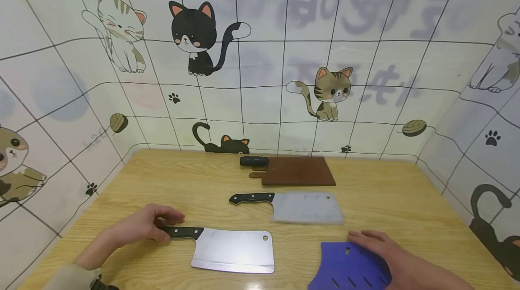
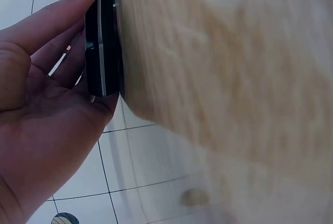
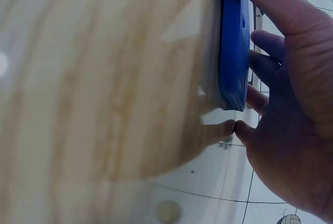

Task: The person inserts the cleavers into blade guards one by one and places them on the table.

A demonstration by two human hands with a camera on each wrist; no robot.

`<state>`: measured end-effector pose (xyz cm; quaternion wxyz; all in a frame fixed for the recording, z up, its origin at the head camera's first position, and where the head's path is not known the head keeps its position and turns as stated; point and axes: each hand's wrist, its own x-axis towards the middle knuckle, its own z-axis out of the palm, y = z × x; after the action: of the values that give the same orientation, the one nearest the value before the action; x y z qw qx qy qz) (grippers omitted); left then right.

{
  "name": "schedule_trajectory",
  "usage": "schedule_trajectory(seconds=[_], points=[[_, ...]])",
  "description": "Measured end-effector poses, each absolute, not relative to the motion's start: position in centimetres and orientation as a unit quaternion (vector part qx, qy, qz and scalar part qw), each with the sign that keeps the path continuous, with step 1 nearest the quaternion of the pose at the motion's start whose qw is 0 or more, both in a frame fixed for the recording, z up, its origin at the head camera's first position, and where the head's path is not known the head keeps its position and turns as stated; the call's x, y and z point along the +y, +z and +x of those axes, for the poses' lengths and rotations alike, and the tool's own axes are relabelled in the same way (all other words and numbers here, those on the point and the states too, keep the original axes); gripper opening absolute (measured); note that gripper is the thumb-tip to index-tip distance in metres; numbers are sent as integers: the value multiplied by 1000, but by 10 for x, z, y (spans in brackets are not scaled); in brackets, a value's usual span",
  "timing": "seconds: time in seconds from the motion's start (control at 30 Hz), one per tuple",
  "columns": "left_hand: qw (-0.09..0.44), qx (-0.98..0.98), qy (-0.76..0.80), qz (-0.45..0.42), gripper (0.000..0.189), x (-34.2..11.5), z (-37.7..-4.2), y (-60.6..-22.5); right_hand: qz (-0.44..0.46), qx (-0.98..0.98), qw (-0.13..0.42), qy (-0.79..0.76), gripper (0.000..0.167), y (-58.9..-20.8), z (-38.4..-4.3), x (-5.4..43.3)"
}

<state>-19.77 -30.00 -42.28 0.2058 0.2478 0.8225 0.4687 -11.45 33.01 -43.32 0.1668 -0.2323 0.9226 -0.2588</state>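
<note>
A steel cleaver [image 1: 235,250] lies flat on the wooden table, its black handle [image 1: 183,232] pointing left. My left hand [image 1: 148,222] is at the handle's end, thumb beside it and relaxed fingers spread over the far side. The left wrist view has the thumb tip right at the handle [image 2: 101,37]. At the front right, my right hand [image 1: 398,258] rests around the right end of a flat blue plastic piece with slots [image 1: 341,265]. In the right wrist view, the thumb overlaps the top of this blue piece [image 3: 234,47], while loose fingers extend behind it.
Farther back lies another black-handled cleaver, its blade in a translucent whitish cover [image 1: 306,208]. Behind that is a flat brown piece [image 1: 298,171] with a thick black handle [image 1: 253,161] at its left. A cat-patterned sheet [image 1: 260,64] surrounds the table [image 1: 178,177].
</note>
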Motion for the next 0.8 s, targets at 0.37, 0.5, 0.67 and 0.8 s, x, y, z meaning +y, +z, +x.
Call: schedule_trajectory(seconds=[0.37,0.5,0.67,0.8], points=[[172,850,431,251,41,-295,-195,-423,-230,928,155,-249,104,-434,-118,332],[139,858,408,280,36,-295,-197,-424,-224,931,151,-247,102,-431,-121,331],[108,845,399,339,36,-298,-196,-424,-224,937,132,-235,98,-433,-119,329],[121,838,403,348,38,-298,-192,-424,-221,937,133,-237,96,-435,-116,330]])
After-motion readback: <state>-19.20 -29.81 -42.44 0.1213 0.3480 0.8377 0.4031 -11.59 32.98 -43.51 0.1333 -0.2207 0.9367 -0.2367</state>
